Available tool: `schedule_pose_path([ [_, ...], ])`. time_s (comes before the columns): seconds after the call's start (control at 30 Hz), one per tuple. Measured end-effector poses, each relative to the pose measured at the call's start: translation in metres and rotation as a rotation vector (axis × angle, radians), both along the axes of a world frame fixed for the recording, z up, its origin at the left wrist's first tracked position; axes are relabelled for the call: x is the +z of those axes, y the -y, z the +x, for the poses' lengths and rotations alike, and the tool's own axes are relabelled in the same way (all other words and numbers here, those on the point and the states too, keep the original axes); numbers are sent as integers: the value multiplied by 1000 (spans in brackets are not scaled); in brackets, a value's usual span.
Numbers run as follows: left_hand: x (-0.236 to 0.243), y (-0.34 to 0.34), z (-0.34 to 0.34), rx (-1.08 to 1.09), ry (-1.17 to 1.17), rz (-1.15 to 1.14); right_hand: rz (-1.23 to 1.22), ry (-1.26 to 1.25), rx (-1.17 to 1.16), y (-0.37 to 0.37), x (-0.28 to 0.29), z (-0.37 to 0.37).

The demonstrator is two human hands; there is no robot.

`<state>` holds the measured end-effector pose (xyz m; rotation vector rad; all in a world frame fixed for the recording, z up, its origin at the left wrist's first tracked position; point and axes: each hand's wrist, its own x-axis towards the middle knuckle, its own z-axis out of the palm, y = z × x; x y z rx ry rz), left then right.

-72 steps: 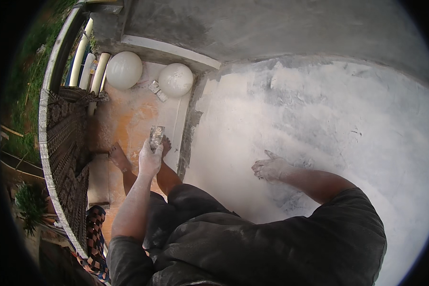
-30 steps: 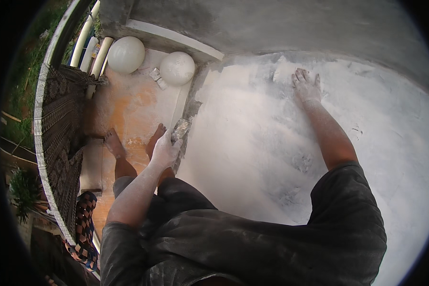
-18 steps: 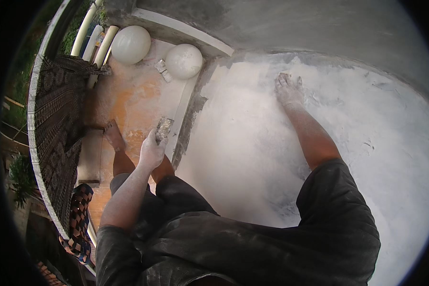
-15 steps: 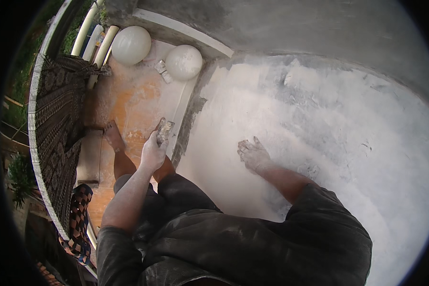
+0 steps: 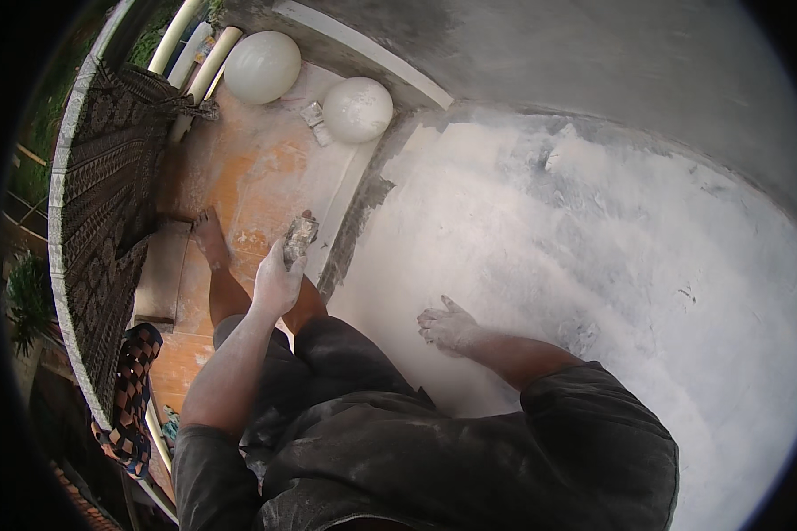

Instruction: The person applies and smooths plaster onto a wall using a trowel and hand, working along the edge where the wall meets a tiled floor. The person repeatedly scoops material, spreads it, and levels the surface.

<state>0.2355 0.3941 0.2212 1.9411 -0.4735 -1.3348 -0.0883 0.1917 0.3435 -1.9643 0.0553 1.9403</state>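
Observation:
My left hand grips a small, flat, crusted grey object, perhaps a scraper blade; its exact kind I cannot tell. It is held over my legs, above the dusty orange tiled floor. To the right, my right hand has its fingers spread on a broad white-powdered surface, which is streaked and patchy with grey toward its upper part. A rough grey strip borders that surface on the left. Both forearms and hands are coated in white dust.
Two white globes sit at the back beside small pale blocks and pipes. A railing draped with dark patterned cloth runs along the left, greenery beyond. A grey plastered surface spans the top right.
My right hand went high up the white surface, then came back down, toward my body. My left hand keeps hold of the same object. The view has shifted slightly.

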Motion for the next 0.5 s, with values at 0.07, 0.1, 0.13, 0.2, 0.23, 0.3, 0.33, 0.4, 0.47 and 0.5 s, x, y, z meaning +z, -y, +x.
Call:
schedule_pose_path([
  [0.07, -7, -7, -3, 0, 7, 7, -251, 114, 83, 73, -14, 18],
  [0.1, -11, -9, -3, 0, -6, 28, -547, 367, 168, 140, -30, 26],
  [0.13, -14, -11, -4, 12, 2, 43, -591, 353, 174, 171, -46, 33],
  [0.2, -19, -12, -3, 26, -76, 107, -744, 299, 187, 198, -66, 44],
  [0.23, -21, -11, -3, 40, -137, 141, -833, 257, 193, 185, -69, 43],
  [0.3, -22, -11, -2, 34, -75, 126, -696, 122, 126, 103, -71, 35],
  [0.33, -21, -13, -2, 39, -53, 129, -428, 35, 123, 40, -72, 21],
  [0.4, -19, -18, -4, 8, -56, 85, 56, 2, 121, -54, -72, -12],
  [0.47, -22, -23, -6, -21, -100, 75, 49, -4, 9, -33, -84, -5],
  [0.5, -26, -26, -7, -26, -133, 96, 78, -12, -59, 8, -102, 1],
])
